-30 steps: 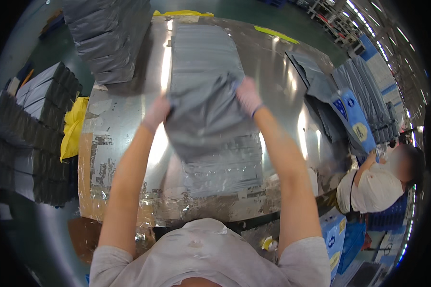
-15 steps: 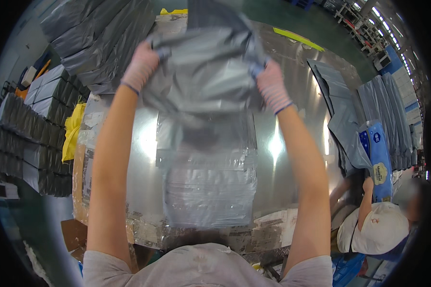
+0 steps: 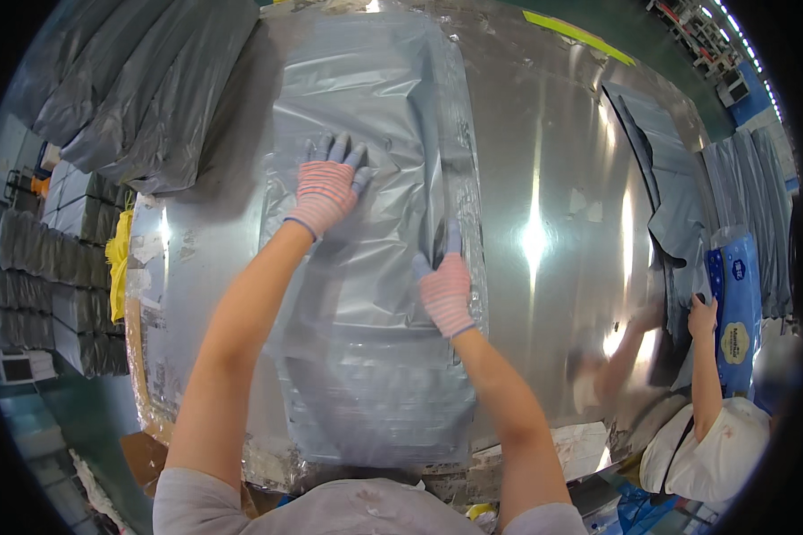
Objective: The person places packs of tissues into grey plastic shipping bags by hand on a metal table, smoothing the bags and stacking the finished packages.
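Observation:
A large grey plastic sheet, perhaps a flattened bag (image 3: 357, 94), lies lengthwise over a stack of flat grey plastic (image 3: 379, 415) on the metal table. Wrinkles run across it. My left hand (image 3: 328, 185), in a striped glove with grey fingertips, rests flat on the sheet with its fingers spread. Lower down, my right hand (image 3: 446, 287), gloved alike, touches the sheet's right edge beside a raised fold. Its thumb and fingers are stretched apart there, and nothing shows gripped between them.
Bulky grey plastic bundles (image 3: 156, 85) stand at the table's far left. At the right lie more grey sheets (image 3: 674, 183) and a blue package (image 3: 736, 308), where another person's hand (image 3: 702, 314) touches the sheets. Yellow-green tape (image 3: 580, 36) marks the far edge.
The sheet held up between both hands has come down flat over the stack. My left hand now lies spread on it, and my right hand has moved nearer, to its right edge.

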Demonstrator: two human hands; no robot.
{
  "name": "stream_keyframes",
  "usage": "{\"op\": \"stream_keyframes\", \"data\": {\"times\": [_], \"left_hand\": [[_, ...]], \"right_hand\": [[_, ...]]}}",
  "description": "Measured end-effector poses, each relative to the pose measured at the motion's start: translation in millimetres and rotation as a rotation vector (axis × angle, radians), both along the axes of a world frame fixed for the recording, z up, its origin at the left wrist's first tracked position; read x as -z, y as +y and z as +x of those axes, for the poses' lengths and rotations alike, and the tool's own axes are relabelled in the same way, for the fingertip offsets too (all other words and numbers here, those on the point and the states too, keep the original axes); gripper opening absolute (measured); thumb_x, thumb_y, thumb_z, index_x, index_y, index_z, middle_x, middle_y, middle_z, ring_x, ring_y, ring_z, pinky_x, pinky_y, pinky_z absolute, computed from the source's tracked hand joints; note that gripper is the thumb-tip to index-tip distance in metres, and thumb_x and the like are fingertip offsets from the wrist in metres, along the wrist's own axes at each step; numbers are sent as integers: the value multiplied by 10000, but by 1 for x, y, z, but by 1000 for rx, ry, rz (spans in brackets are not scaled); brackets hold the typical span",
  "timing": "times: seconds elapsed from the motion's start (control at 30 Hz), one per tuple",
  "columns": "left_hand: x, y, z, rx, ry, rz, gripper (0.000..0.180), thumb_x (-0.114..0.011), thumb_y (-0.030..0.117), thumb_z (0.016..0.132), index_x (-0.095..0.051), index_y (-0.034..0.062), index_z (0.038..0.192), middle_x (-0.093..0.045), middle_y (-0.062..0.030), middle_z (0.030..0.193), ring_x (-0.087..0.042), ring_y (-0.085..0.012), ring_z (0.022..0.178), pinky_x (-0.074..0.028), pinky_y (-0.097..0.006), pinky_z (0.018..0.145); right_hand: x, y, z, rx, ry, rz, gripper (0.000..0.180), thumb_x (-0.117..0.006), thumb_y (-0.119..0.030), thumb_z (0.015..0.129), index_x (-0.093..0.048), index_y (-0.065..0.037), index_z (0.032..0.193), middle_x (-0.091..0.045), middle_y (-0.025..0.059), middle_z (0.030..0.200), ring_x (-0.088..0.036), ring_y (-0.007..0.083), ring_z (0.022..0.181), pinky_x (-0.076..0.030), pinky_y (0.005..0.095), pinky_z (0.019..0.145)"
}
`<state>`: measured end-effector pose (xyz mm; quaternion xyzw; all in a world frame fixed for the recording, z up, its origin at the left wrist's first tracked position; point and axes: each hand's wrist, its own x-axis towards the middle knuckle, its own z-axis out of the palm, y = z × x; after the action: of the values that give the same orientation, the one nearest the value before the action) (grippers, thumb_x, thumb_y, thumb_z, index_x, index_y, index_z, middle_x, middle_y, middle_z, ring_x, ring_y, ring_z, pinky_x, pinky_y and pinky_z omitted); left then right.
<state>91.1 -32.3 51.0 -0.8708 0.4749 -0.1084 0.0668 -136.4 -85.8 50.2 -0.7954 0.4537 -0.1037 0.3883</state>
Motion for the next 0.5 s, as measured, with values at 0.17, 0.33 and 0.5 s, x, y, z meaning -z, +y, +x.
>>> {"op": "stream_keyframes", "data": {"times": [0.17, 0.33, 0.5], "left_hand": [[32, -69, 8, -14, 232, -181, 650, -348, 573, 832, -352, 180, 1349, -257, -111, 1431, -271, -306, 1302, -180, -472, 1062], [39, -105, 40, -47, 163, -82, 684, -318, 603, 832, -304, 181, 1370, -263, -111, 1426, -243, -313, 1309, -231, -481, 1043], [36, -110, 46, -12, 81, -156, 650, -310, 580, 849, -303, 193, 1371, -260, -105, 1428, -248, -311, 1306, -189, -473, 1059]], "right_hand": [[22, -17, -12, 63, -249, -11, 772, -619, -240, 733, -213, -86, 1371, -564, 254, 1023, -569, 373, 891, -440, 418, 797], [6, -50, 6, -74, 130, -370, 639, -554, -284, 786, -298, -113, 1346, -430, 214, 1252, -451, 315, 1118, -362, 479, 894], [21, -29, 12, -411, 264, -643, 633, -483, -440, 801, -348, -126, 1334, -281, 150, 1396, -252, 312, 1287, -156, 540, 1031]]}}
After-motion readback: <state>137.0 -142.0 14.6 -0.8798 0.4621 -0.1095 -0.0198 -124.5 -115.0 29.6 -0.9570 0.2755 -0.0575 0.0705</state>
